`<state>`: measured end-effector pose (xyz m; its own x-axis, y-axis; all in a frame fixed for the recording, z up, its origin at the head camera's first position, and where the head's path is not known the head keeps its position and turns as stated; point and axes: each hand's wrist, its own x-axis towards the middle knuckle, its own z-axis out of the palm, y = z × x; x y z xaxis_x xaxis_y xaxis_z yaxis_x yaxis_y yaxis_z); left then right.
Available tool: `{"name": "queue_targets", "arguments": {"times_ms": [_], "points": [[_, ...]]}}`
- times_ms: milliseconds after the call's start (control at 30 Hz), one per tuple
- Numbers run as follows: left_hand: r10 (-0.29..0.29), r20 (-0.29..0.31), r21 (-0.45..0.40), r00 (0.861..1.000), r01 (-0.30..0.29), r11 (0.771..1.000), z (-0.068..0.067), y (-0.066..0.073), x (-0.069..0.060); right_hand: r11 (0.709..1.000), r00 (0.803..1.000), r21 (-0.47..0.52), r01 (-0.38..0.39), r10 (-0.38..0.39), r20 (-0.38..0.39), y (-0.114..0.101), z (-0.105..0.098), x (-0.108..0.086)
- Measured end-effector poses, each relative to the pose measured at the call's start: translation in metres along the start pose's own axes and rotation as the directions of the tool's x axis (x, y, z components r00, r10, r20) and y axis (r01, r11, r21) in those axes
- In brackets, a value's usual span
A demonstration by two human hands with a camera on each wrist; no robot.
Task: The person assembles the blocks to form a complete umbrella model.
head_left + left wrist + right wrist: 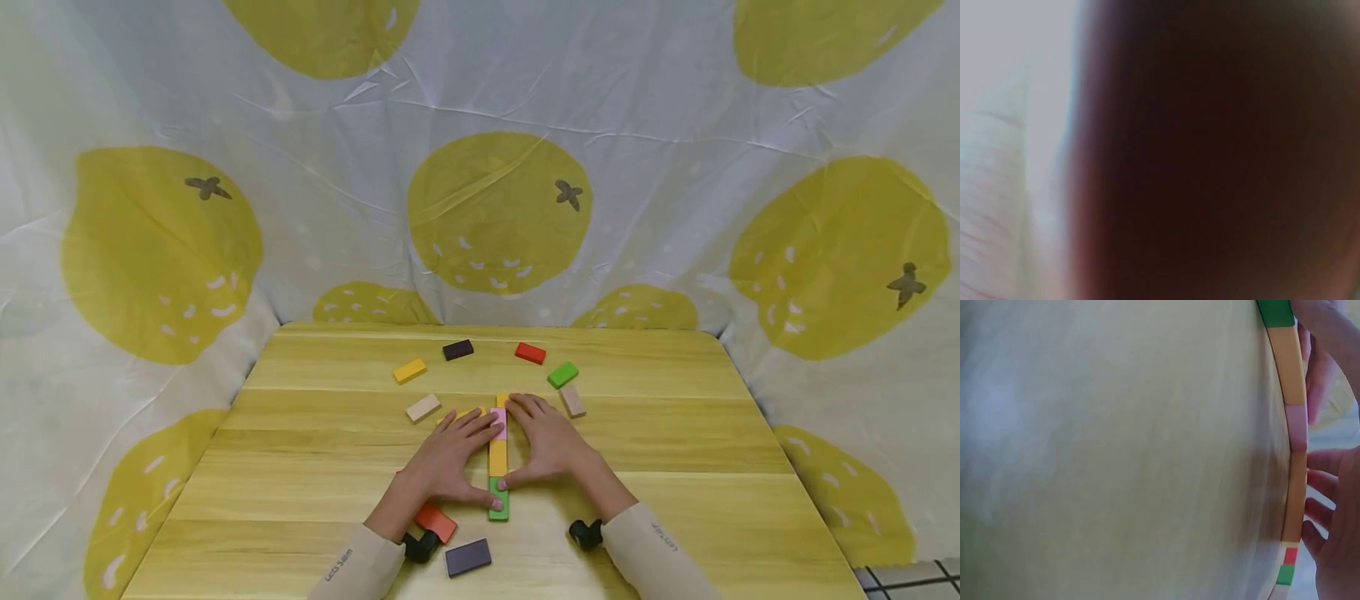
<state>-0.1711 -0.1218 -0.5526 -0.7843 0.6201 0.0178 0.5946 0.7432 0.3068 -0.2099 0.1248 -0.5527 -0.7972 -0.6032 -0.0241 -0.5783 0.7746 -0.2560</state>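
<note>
Dark-purple rect. block lies nearest on the yellowish wood-grain surface. Beyond it, a straight row of green, yellow, pink & orange rect. blocks sits btwn L hand & R hand, both spread wide, fingertips on/beside it, neither clearly nearer; long axis runs near-to-far, pointing btwn black rect. block & red rect. block.

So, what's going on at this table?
A person's left hand and right hand are at a straight row of blocks on the wooden table. Both thumbs touch the near green block; the left fingertips reach the pink block, and the right fingers are at the far yellow block. Beyond the hands lie a red block and a dark block, with several others scattered around.
</note>
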Motion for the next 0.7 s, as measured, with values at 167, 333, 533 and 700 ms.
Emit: {"name": "queue_targets", "arguments": {"times_ms": [167, 333, 533, 700], "points": [[0.014, 0.007, -0.001, 1.000, -0.014, 1.000, 0.001, -0.001, -0.002, 1.000, 1.000, 0.023, -0.003, 0.003, 0.002, -0.002, -0.001, 0.000], [0.020, -0.010, -0.011, 1.000, -0.020, 1.000, 0.002, 0.000, -0.005, 1.000, 1.000, 0.025, 0.007, -0.007, 0.016, -0.003, -0.002, 0.000], [-0.076, -0.089, 0.001, 0.993, 0.076, 0.997, -0.001, 0.008, -0.010, 1.000, 1.000, 0.025, 0.001, -0.001, 0.012, -0.003, -0.004, 0.000], [-0.172, -0.116, -0.012, 0.978, 0.171, 0.985, 0.000, 0.014, -0.014, 1.000, 1.000, 0.028, -0.001, 0.001, 0.013, -0.003, -0.005, 0.000]]}}
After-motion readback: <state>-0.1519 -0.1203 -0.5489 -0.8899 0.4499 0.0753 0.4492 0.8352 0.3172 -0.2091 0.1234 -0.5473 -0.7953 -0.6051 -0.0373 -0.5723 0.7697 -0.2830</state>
